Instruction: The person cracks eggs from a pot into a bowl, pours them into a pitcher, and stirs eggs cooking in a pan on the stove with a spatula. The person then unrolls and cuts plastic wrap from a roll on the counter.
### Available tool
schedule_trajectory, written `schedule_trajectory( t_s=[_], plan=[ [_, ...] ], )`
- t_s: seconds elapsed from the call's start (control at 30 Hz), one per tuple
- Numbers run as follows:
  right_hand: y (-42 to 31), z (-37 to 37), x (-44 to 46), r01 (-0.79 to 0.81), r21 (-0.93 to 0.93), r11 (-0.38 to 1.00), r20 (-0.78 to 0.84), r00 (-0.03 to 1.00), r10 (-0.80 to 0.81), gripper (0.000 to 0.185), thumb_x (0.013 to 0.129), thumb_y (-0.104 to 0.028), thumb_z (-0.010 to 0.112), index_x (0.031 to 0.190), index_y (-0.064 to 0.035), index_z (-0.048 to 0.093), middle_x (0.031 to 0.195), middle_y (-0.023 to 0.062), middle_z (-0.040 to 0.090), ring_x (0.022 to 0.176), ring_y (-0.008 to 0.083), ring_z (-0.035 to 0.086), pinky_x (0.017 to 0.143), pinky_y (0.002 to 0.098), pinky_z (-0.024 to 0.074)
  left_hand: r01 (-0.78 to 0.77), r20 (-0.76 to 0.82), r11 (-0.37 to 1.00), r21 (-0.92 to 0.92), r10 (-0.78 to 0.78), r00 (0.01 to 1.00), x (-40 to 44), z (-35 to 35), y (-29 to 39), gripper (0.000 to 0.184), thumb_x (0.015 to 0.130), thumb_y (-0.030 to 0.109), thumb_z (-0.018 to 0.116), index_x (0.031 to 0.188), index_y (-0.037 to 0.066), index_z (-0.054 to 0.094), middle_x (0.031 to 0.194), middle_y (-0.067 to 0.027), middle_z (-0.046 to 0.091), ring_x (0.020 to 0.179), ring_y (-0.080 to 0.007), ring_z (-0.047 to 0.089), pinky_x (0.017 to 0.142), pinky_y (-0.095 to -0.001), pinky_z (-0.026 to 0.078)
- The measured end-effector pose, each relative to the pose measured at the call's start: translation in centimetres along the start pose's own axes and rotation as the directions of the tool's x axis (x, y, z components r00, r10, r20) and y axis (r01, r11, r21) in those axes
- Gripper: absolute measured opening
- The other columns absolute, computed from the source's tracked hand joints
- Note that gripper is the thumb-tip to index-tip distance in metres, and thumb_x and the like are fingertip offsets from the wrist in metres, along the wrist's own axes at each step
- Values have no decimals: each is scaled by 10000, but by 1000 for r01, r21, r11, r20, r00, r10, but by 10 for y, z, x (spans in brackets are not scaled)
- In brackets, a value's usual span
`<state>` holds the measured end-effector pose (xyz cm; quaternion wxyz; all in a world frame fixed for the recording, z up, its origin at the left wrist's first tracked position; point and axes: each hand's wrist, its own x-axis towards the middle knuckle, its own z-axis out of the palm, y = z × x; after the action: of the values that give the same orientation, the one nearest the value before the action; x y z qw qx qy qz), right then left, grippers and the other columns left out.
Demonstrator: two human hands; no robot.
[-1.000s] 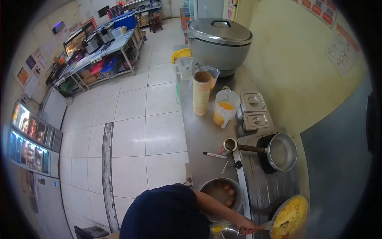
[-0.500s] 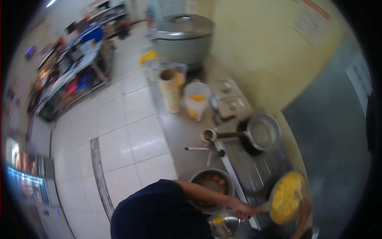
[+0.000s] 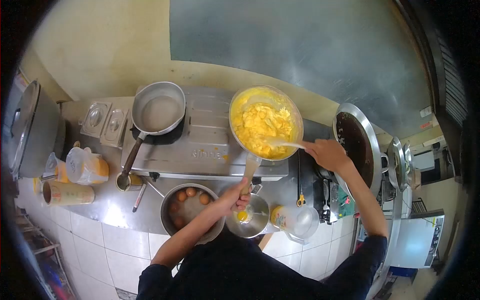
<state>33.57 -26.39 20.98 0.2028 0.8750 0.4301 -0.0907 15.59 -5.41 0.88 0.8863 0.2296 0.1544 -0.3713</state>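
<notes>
My left hand (image 3: 233, 198) grips the pale handle of a frying pan (image 3: 239, 131) on the right side of the gas stove (image 3: 204, 120). Yellow scrambled eggs (image 3: 263, 124) fill the pan in soft lumps. My right hand (image 3: 327, 154) is closed round a light-coloured spatula (image 3: 282, 143), whose head rests in the eggs near the pan's lower right edge. Just below my left hand stands a metal bowl (image 3: 256, 220) with a cracked egg (image 3: 243, 216) in it. Beside that bowl is a pot (image 3: 216, 231) with several brown eggs (image 3: 190, 192) in it.
A saucepan (image 3: 160, 107) sits on the left burner, its dark handle pointing toward me. A large pan of dark liquid (image 3: 356, 145) stands at right, close to my right arm. Plastic jugs (image 3: 87, 166), a clear pitcher (image 3: 303, 221) and a big lidded cooker (image 3: 42, 132) line the counter.
My view has swung right, from the counter's left end and floor to face the stove squarely. My left hand still holds the pan handle; the spatula is still in the eggs.
</notes>
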Motion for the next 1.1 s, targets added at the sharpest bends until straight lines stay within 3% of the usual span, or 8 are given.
schedule_trajectory(
  t_s=[0.1,0.23,0.43,0.5,0.7,0.8,1.0,1.1],
  plan=[
    [-11,35,-12,17,6,1000,77,997,-17,386,901,-197,504,1285,-231,519,707,123,594,598,319,630,538,433,515,13,-13,1000,3,-13,1000,0,0,0,484,908,636,400,906,153,433,602,66,299,461,-48,248,422,-212,227],
    [-46,90,30,-110,68,992,-79,990,115,539,823,-64,516,1353,-119,434,758,162,631,639,284,660,550,417,532,68,16,998,-12,-68,998,2,-3,2,481,913,636,387,907,156,429,604,65,295,464,-51,235,418,-219,216],
    [-29,98,108,-260,121,958,-196,940,280,414,901,-154,486,1313,-115,480,736,186,643,693,336,666,603,458,538,-20,-84,999,30,22,996,-2,4,-3,477,916,616,411,899,140,434,605,56,305,470,-57,258,420,-217,233],
    [-20,86,111,-303,318,898,-211,901,379,380,935,-208,456,1306,-139,493,730,191,645,709,364,661,634,492,531,-39,-84,999,21,41,996,0,4,-5,481,913,615,419,895,135,434,607,56,311,469,-59,262,420,-219,238],
    [-3,92,122,-447,251,859,-190,847,496,355,942,-221,435,1285,-151,492,819,211,654,756,400,652,669,515,516,-73,-84,997,-1,73,994,-1,6,-8,482,905,616,438,901,134,455,615,65,324,471,-49,261,411,-205,222],
    [-18,141,118,-383,101,918,-155,906,395,343,932,-211,446,1266,-154,497,851,212,655,773,411,649,672,510,516,-84,-97,996,-12,82,992,-4,12,-4,468,907,608,445,917,142,470,618,70,327,474,-37,255,403,-186,199],
    [-39,16,47,-150,154,977,121,984,132,338,924,-176,405,1236,-83,498,812,236,646,763,397,655,662,494,521,-51,-38,998,-28,50,998,-3,4,-1,466,916,604,427,929,139,457,619,68,330,467,-41,264,403,-193,213],
    [-64,29,40,-127,82,988,171,979,112,337,920,-166,387,1216,-59,509,805,232,649,757,388,660,657,492,522,-24,-15,998,-51,23,1000,0,1,0,465,920,599,422,928,135,455,617,67,327,466,-42,267,405,-200,224]
  ],
)
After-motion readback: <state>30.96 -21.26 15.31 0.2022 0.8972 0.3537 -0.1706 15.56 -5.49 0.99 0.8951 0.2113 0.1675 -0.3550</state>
